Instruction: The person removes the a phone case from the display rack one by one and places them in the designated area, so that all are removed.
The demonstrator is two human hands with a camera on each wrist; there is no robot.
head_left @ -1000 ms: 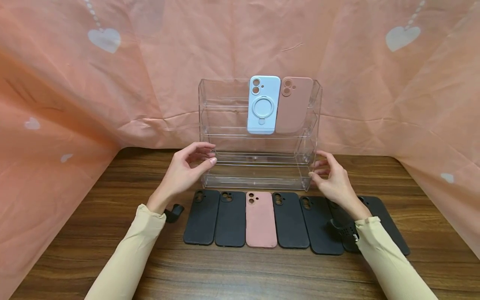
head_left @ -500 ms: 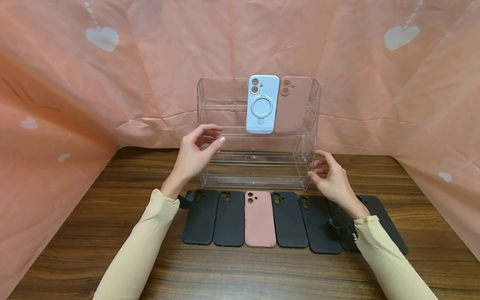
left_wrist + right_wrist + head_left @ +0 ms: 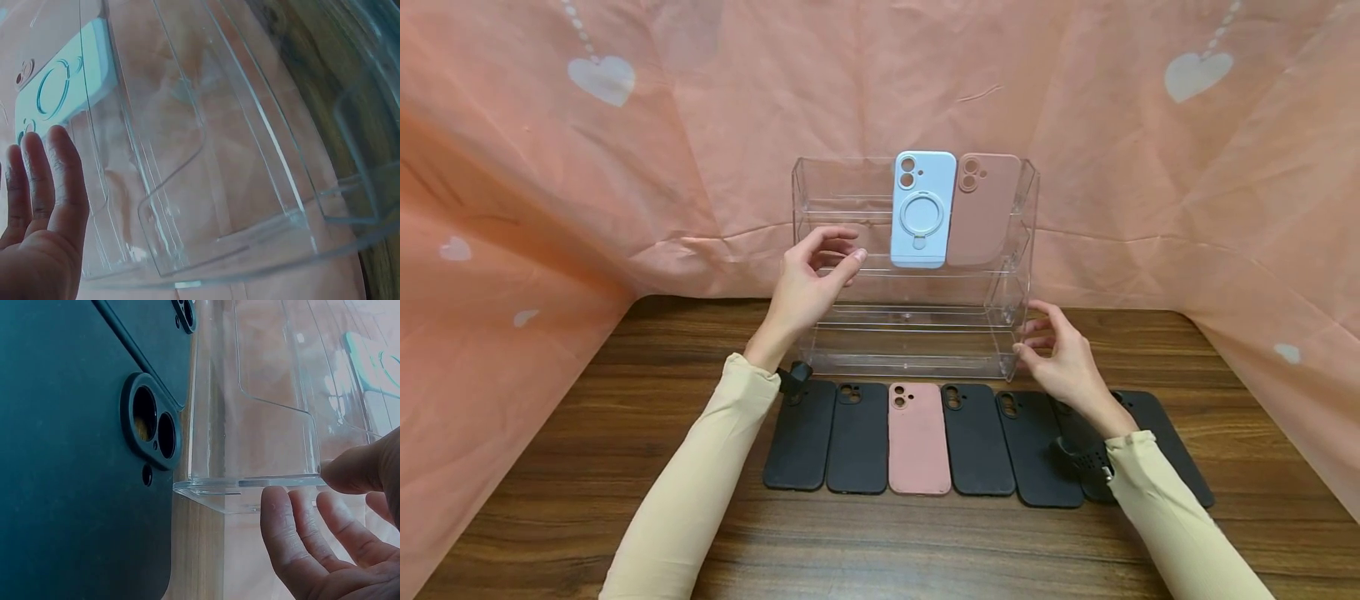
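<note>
A clear acrylic tiered rack (image 3: 910,364) stands on the table. On its top tier lean a white phone case (image 3: 917,250) with a ring stand and, right of it, a pink phone case (image 3: 983,221). My left hand (image 3: 808,283) hovers before the rack's left part, fingers loosely bent and holding nothing, left of the white case. Its fingers (image 3: 67,175) overlap the white case's corner in the left wrist view. My right hand (image 3: 1063,358) pinches the rack's right side wall (image 3: 275,482) low down, thumb at the front edge and fingers on the outer face.
Before the rack lies a row of phone cases: several black ones, such as this black case (image 3: 976,442), and one pink case (image 3: 919,442) among them. The right forearm crosses over the right-hand black cases. A peach curtain (image 3: 737,125) surrounds the wooden table (image 3: 820,542).
My left hand has risen from the rack's lower left side and moved right, towards the white phone case. The right hand has stayed at the rack's right wall.
</note>
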